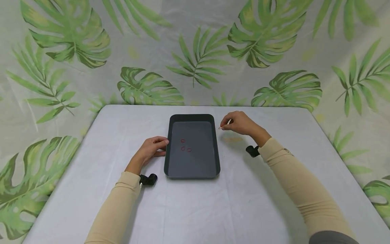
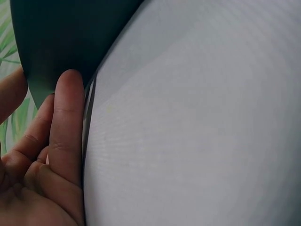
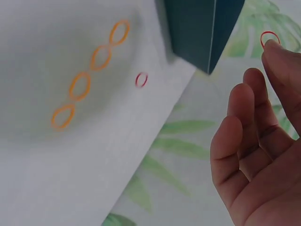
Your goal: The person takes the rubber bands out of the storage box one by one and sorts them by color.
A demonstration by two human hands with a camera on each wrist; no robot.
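A dark grey tray (image 1: pixel 192 169) lies on the white cloth, with three small red rings (image 1: pixel 182 140) inside. My left hand (image 1: pixel 151 147) rests against its left side, fingertips touching the outer wall (image 2: pixel 51 42). To the right of the tray, my right hand (image 1: pixel 240 122) is raised over the cloth and pinches a thin red ring (image 3: pixel 270 39) between thumb and finger. Below this hand lie several orange rings (image 3: pixel 80 85) in a row, and a single red ring (image 3: pixel 141 79) close to the tray's corner.
The table (image 1: pixel 195 210) is covered by a white cloth and its far edge meets a leaf-patterned curtain (image 1: pixel 195 51). Black wrist cameras (image 1: pixel 148 179) are strapped at both cuffs.
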